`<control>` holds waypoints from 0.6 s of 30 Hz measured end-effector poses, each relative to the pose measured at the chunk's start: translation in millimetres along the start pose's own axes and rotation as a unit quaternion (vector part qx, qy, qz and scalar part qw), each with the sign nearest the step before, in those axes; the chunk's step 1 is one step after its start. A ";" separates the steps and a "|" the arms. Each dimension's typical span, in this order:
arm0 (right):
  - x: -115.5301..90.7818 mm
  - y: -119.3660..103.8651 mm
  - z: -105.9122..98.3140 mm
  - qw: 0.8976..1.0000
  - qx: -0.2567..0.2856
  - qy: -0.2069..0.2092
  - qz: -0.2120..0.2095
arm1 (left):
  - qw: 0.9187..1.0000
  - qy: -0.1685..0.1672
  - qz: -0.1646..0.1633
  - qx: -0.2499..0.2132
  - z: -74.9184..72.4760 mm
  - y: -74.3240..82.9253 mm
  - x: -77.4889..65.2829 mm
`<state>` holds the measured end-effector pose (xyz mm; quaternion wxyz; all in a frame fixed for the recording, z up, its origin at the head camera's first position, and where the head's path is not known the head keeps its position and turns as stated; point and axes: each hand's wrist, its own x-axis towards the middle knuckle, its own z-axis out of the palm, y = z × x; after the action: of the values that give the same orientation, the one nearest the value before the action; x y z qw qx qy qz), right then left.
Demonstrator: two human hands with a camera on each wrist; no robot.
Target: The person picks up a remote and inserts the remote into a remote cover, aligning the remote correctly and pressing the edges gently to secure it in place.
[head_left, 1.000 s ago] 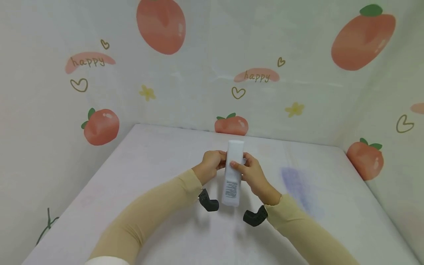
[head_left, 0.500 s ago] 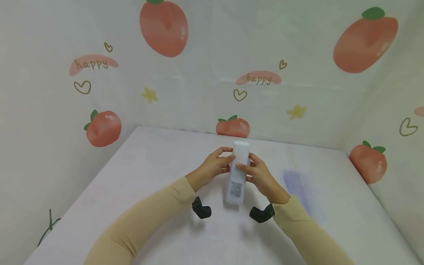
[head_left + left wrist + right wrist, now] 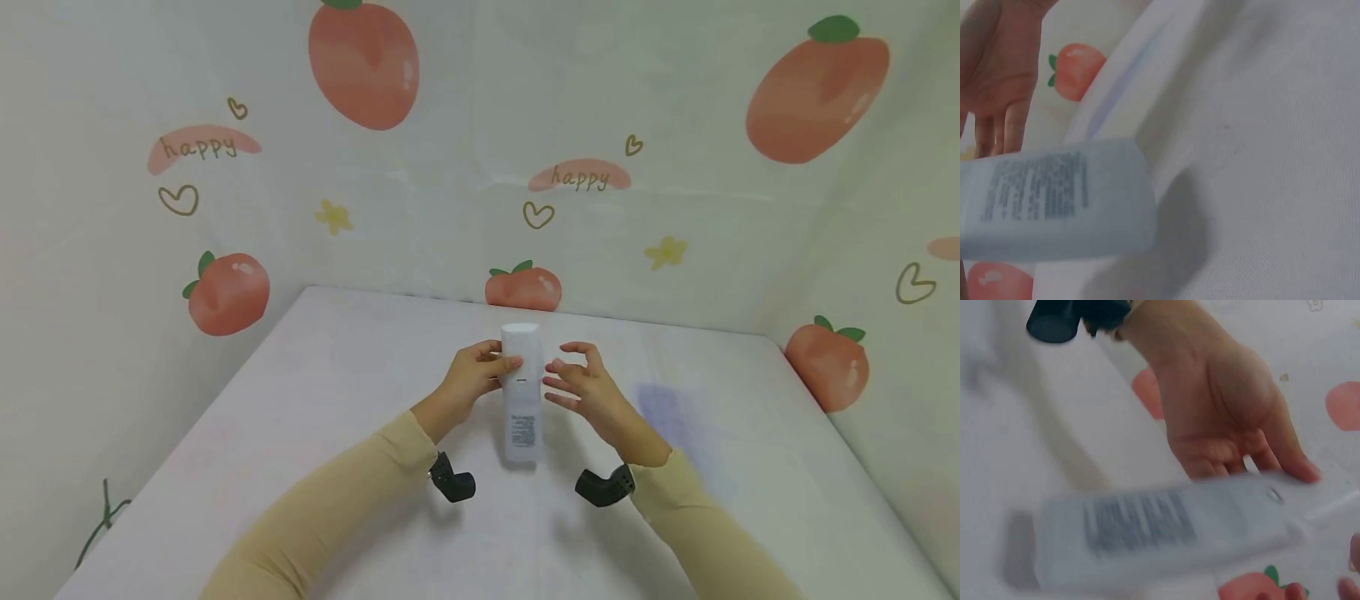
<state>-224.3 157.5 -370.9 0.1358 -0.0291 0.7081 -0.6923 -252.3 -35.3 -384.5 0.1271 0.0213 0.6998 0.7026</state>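
Note:
A white flat-sided bottle (image 3: 522, 400) is held roughly upright in front of me, with small dark print on its lower half. My left hand (image 3: 467, 379) grips its upper part from the left, thumb across the near face. Just right of the bottle, my right hand (image 3: 596, 393) is apart from it, its fingers spread and loosely bent around nothing. The left wrist view has the bottle's printed end (image 3: 1054, 200) close up, with the right hand (image 3: 1004, 75) behind it. In the right wrist view, the left hand (image 3: 1222, 406) holds the bottle (image 3: 1141, 534). Whether its base touches the table is unclear.
A white-covered table (image 3: 420, 550) lies under the hands, with a faint purple patch (image 3: 671, 417) on its right. Behind stands a pale wall cloth (image 3: 450, 150) printed with peaches. A black wrist camera (image 3: 452, 479) sits on the left wrist, another (image 3: 604, 487) on the right.
The left hand's thumb has come onto the bottle's near face. My right hand has let go of the bottle and drawn off to the right. The bottle now stands straighter.

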 end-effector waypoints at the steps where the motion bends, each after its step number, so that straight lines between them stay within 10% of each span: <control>1: 0.8 -2.7 -2.7 1.000 -0.017 0.014 -0.005 | 1.000 0.002 -0.002 -0.004 -0.9 0.4 -0.3; 8: 14.7 -16.8 -11.8 0.993 -0.117 0.004 -0.034 | 0.999 -0.040 -0.008 -0.020 1.9 4.6 -2.9; 18: 22.2 -18.4 -19.8 0.987 -0.124 -0.090 0.049 | 0.998 -0.057 -0.011 -0.011 4.3 8.4 -6.1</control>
<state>-252.9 170.9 -356.0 0.2281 -0.0735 0.7741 -0.5859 -246.8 -32.3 -375.3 0.1750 0.0521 0.6837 0.7065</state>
